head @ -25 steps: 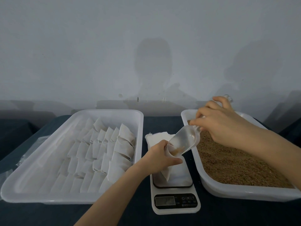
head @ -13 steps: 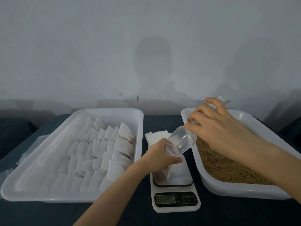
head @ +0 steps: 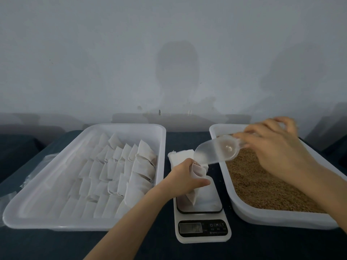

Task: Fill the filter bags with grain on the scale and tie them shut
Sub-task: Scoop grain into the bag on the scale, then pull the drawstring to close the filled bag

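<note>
Clear plastic scoop [head: 216, 151] gripped by right hand [head: 277, 147] — left hand [head: 185, 178] grips filter bag [head: 197, 177] on scale [head: 201, 218].

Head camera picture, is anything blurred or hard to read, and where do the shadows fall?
Head view: the right hand is smeared by motion, the clear plastic scoop only slightly; the white digital kitchen scale shows an unreadable display; soft shadows fall on the pale wall; straight edges bow from the wide lens.
</note>
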Demonstrator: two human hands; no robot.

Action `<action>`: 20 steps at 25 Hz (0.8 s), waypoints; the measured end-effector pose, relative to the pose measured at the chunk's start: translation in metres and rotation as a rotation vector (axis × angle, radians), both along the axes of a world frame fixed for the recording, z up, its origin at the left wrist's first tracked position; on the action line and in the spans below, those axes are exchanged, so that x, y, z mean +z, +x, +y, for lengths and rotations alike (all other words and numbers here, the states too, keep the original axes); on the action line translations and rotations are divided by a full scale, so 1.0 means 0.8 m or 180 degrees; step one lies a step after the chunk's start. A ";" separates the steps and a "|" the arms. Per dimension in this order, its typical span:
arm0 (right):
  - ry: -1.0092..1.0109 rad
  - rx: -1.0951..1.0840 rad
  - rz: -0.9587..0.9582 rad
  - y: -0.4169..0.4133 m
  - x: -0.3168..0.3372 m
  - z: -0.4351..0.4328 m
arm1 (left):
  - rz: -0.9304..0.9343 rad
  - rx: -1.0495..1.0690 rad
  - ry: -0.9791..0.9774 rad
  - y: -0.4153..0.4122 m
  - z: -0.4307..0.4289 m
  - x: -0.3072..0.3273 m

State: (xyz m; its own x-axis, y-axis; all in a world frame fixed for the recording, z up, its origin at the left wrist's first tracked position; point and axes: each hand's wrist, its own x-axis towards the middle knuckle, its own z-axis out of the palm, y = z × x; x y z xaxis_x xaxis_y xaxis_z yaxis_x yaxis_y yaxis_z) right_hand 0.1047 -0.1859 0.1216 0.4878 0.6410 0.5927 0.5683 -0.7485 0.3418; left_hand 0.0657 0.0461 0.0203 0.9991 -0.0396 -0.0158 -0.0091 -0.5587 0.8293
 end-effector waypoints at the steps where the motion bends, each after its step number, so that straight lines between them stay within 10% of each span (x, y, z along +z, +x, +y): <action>1: 0.0296 -0.0195 0.0189 0.007 -0.009 -0.011 | -0.0007 0.0002 -0.0003 0.000 0.000 0.000; 4: 0.1036 -0.1042 0.0976 0.025 -0.050 -0.043 | -0.0013 0.0013 0.0043 -0.001 -0.002 -0.002; 15: 0.0337 -0.2155 0.2154 0.046 -0.121 -0.059 | 0.0000 0.0010 0.0127 0.003 0.002 -0.002; 20: 0.1363 -0.0394 0.2137 0.009 -0.097 0.001 | 0.0042 0.0000 0.0135 0.003 0.001 0.001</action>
